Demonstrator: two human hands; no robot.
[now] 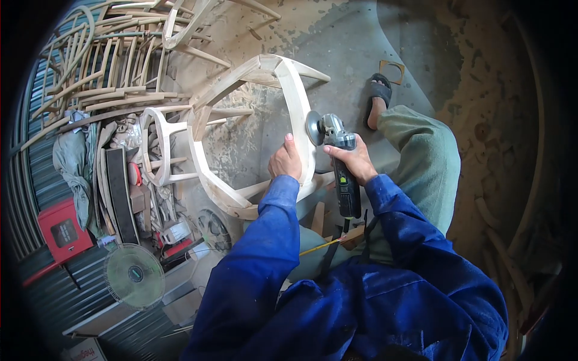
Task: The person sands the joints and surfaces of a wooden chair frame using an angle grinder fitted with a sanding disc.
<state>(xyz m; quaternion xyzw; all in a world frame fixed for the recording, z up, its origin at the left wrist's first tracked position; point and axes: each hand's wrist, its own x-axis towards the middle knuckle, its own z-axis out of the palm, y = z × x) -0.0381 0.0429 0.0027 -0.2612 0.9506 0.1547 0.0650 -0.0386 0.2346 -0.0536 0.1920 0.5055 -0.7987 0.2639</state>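
Note:
A pale wooden chair frame (294,96) with a rounded, angular rim stands in the middle of the view. My left hand (285,160) is closed on the inner side of its right-hand rail, thumb pointing up along the wood. On the other side of that rail, my right hand (355,159) wraps round the neck of a black and grey angle grinder (345,180). The grinder's round disc (314,128) is at the outer edge of the rail; whether it touches the wood is hard to tell. Its cord end points down toward my lap.
Stacked wooden frames (114,66) fill the upper left. A smaller wooden frame (164,144) stands beside the chair frame. Lower left are a green fan (135,275) and a red box (65,230). My sandalled foot (378,102) rests by a square piece with a round hole (392,71).

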